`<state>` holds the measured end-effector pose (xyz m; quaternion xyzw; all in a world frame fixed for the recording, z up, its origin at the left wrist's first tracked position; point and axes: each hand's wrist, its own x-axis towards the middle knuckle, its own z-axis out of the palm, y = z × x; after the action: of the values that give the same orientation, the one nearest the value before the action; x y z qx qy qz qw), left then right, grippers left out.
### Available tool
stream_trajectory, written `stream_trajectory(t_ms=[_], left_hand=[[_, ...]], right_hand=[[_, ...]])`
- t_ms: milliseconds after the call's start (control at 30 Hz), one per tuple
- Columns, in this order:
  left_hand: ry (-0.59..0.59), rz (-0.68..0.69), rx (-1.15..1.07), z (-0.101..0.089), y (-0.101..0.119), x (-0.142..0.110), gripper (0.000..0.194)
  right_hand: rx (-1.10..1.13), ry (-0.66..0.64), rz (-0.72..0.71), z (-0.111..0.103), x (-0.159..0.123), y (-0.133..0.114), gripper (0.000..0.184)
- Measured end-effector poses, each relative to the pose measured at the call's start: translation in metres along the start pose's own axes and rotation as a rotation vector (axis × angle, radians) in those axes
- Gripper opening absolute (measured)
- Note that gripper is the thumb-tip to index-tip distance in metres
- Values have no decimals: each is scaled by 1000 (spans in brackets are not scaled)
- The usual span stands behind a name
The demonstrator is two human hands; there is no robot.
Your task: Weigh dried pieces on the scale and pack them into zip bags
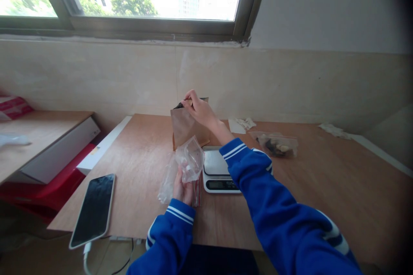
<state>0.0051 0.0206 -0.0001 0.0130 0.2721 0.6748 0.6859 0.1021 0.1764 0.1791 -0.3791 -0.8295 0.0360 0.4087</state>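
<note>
My right hand (200, 109) reaches forward to the top of an upright brown paper bag (183, 126) and its fingers are pinched at the bag's open mouth; what they hold is hidden. My left hand (182, 189) is closed on a small clear plastic bag (191, 161), held open-end up over the wooden table (145, 172). More clear plastic bags (167, 182) lie under it. A small digital kitchen scale (217, 172) sits just right of the left hand, under my right forearm.
A smartphone (94, 208) on a cable lies at the table's left front edge. A clear bag of dark pieces (276, 145) and crumpled paper (240, 123) lie at the back. A lower wooden bench (41, 131) with red items stands on the left.
</note>
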Motion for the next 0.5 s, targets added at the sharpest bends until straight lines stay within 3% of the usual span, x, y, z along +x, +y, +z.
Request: stream_trajectory(t_ms=[167,300,400,500], left_hand=[[21,15,15,5,0,-3,29],[28,22,33,6,0,-4,30],[1,5,47,3,0,-3,28],[-60,-28,69,0,1,-4,27]], right_hand=[[-193,-3,55,1,6,-5,37],[-312,112,85,2,9,-7,34],[-266,256,121,-5,1,-9,28],[-121,355,175,-18,-24,-20,28]])
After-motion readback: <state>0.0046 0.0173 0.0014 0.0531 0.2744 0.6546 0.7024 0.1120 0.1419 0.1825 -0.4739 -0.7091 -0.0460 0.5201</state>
